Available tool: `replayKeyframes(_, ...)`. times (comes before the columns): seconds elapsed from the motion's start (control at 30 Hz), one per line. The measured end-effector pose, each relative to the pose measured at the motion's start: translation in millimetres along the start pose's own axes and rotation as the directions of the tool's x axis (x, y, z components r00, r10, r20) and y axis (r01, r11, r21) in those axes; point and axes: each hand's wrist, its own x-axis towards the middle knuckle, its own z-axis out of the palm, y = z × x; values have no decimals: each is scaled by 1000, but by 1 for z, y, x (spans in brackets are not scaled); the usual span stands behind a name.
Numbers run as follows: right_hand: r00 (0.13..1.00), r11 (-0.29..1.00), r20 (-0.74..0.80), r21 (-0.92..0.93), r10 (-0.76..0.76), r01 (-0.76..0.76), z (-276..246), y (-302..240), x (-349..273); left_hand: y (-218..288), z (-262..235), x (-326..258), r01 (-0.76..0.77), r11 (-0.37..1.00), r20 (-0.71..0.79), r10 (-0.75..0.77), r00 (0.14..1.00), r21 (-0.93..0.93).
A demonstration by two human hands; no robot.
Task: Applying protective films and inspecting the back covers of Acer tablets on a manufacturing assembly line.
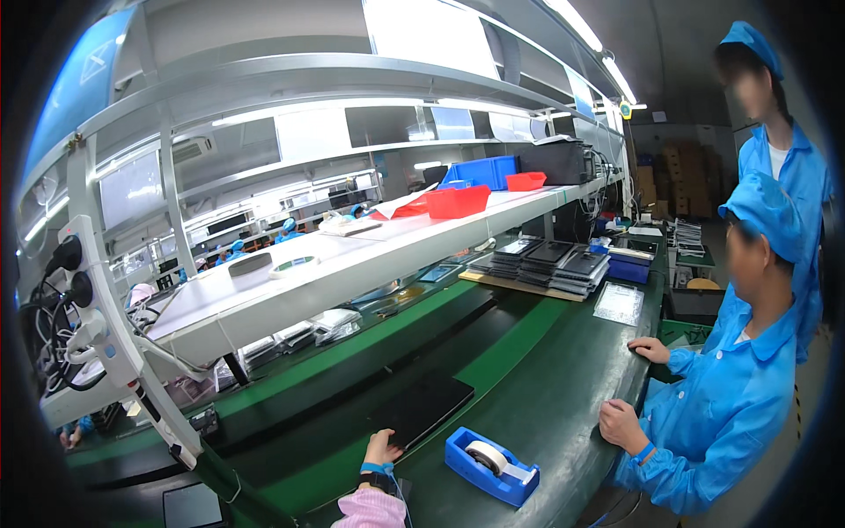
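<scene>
My left hand (380, 448) reaches in from the lower edge, in a pink sleeve, with a dark watch and a blue band at the wrist. Its fingers are bent round the near left end of a thin black slab (431, 409), which looks like a closed laptop or tablet. The slab lies on the green and black bench surface (546, 378). Just right of the hand stands a blue tape dispenser (491, 467) with a roll of white tape. My right hand is out of view.
Stacks of dark flat devices (550, 262) lie on a board farther along the bench. A white shelf (290, 286) with red bins (458, 201) overhangs the left side. Two people in blue coats are at the right; the nearer one's hands (623, 426) are at the bench edge.
</scene>
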Motion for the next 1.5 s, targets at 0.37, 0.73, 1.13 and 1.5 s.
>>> replayKeyframes(0.37,998,995,28,-77,58,-56,-1,-10,2,15,8,9,-56,998,-54,57,997,23)
replayKeyframes(0.73,993,952,-110,-296,52,-82,21,-12,-11,5,37,14,-305,932,-82,295,952,-197)
replayKeyframes(1.13,995,993,-30,-69,95,-97,14,-7,1,29,-68,-51,-440,821,-162,409,898,-364)
replayKeyframes(1.5,994,997,95,-51,58,-53,7,-7,-8,-51,-160,-294,-300,926,-91,286,954,-231)
